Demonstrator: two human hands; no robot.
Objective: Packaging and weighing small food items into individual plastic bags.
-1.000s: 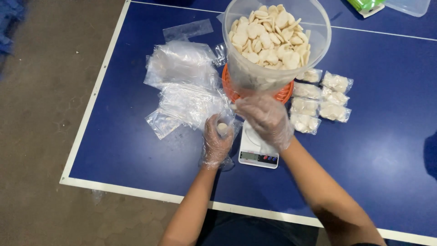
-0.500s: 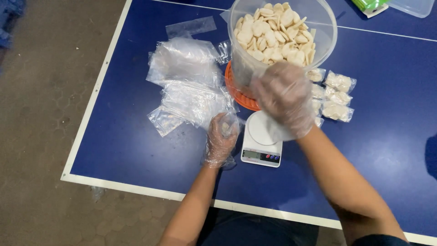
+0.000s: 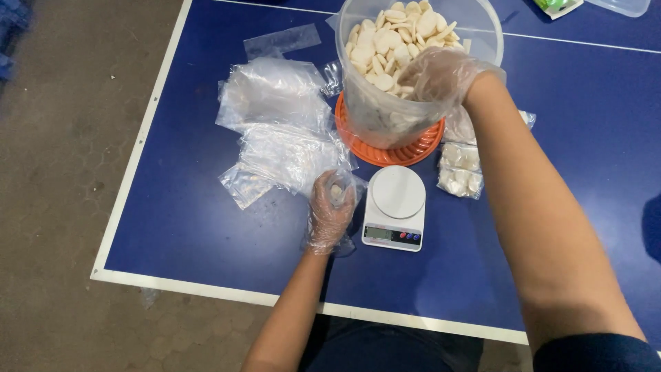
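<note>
Scale [image 3: 394, 207] as landmark | our left hand [image 3: 330, 212], just left of it, grip closed round a small clear bag [image 3: 338, 191]; right hand [image 3: 441, 74] beyond it, fingers curled among pale chips in the tub [image 3: 413, 76] | best scoop small; keep bag mouth wide

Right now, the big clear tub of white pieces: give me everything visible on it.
The clear tub is a tall round container of see-through plastic, open at the top, upright. It is filled nearly to the rim with flat, oval, off-white pieces. It stands on an orange ribbed lid on the blue table, just behind the white scale. The right hand, in a thin clear glove, reaches in over the rim onto the pieces.
</note>
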